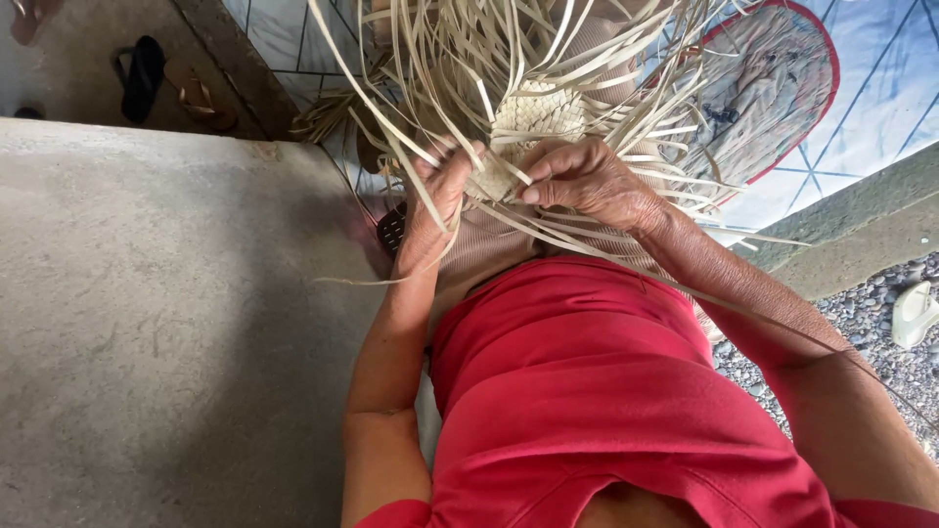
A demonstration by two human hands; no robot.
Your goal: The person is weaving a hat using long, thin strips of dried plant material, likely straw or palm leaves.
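The left hand and right hand are both pinching pale strips of a half-woven piece, which is resting over the person's lap beside the concrete floor

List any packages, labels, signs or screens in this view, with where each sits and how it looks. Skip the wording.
Printed sheet: spread on the ground at the upper right, beyond the hands; pale blue-white with thin dark lines and a rounded, red-edged grey patch.
No packages, labels or screens show.
Both the left hand and the right hand grip pale woven strips, which carry no markings.
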